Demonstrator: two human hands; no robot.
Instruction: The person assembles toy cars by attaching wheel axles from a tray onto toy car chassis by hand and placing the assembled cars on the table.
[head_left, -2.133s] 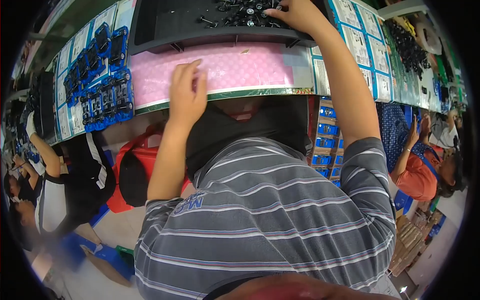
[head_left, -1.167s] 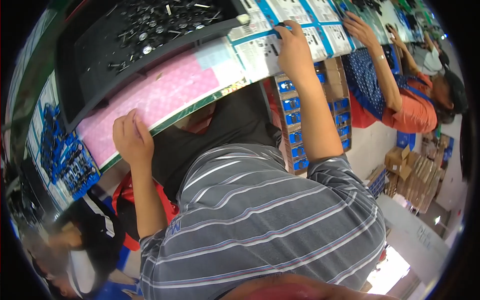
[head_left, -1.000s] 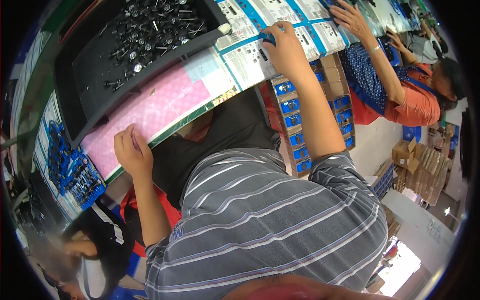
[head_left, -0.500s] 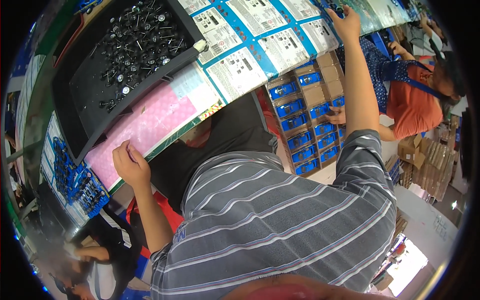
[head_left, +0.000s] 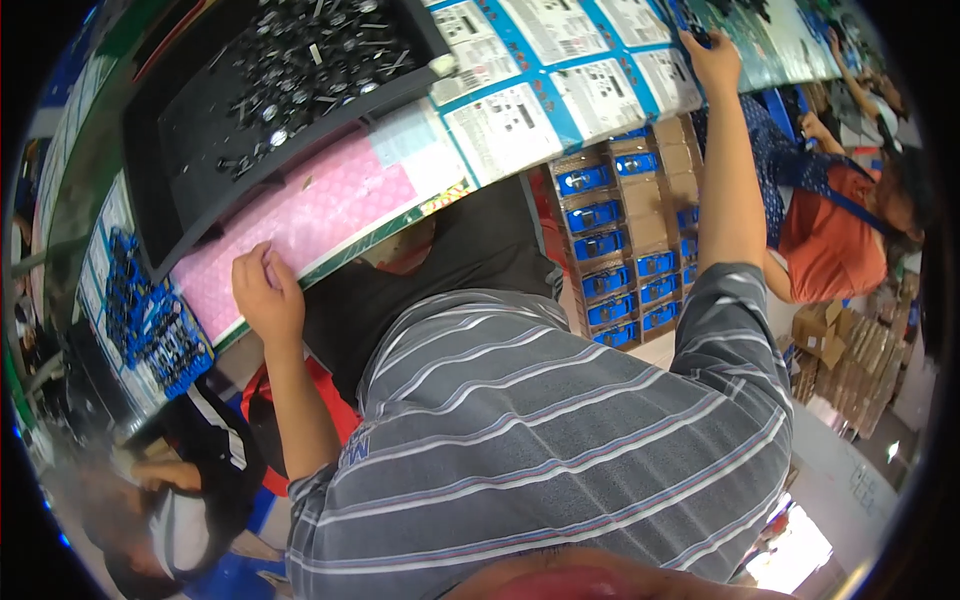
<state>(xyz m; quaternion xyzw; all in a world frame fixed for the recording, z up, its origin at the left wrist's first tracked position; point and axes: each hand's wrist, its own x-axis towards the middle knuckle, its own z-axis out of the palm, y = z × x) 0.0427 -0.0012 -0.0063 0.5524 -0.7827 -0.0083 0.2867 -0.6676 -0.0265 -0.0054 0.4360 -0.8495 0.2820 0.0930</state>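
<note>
My left hand (head_left: 268, 292) is at the near edge of the table, above a pink padded sheet (head_left: 300, 205). Its fingers are loosely bent and I see nothing in them. At the far right end of the table my right hand (head_left: 714, 68) has thumb and fingertips closed around a small dark piece, too small to make out, beside blue and black parts (head_left: 690, 18). A black tray (head_left: 185, 150) on the table holds a heap of small black wheels (head_left: 320, 60) with shiny hubs and metal axles.
Printed card sheets (head_left: 505, 130) cover the tabletop's middle. Below its edge stands a divided carton (head_left: 620, 230) of blue toy cars. Blue and black parts (head_left: 155, 330) lie at the left end. One person (head_left: 835, 235) works at the right, another (head_left: 190, 490) at lower left.
My view has shifted, so the table and tray sit higher and further right. My left fingers have drawn closer together. The co-worker's hand has left the carton. My right hand remains at the far end.
</note>
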